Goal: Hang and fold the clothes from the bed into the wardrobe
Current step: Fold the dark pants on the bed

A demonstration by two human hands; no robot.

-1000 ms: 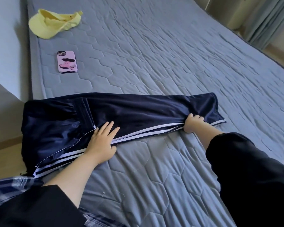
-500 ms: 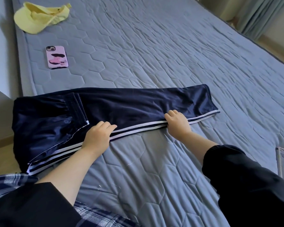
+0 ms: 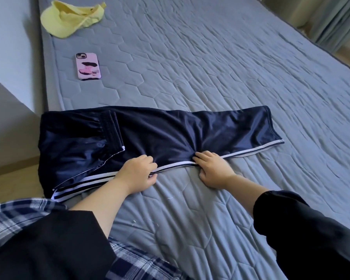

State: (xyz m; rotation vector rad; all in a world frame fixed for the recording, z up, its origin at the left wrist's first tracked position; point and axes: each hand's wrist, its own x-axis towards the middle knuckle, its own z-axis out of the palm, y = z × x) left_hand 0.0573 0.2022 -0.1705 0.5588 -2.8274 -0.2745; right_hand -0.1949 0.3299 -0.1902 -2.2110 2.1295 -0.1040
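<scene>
Head view: both hands hold the near, striped edge of the navy track trousers (image 3: 170,134) on the bed (image 3: 220,63)
Folded lengthwise, the trousers lie flat across the near part of the grey quilted mattress, waistband to the left by the bed's edge and leg hems to the right; the left hand (image 3: 135,174) pinches the white-striped seam with fingers curled over it and thumb beneath, while the right hand (image 3: 212,168), just beside it, curls its fingertips into the fabric at the same seam, bunching it; a pink phone (image 3: 87,66) and a yellow cap (image 3: 69,19) lie farther up the bed near the wall, and plaid cloth (image 3: 16,215) shows at the lower left
</scene>
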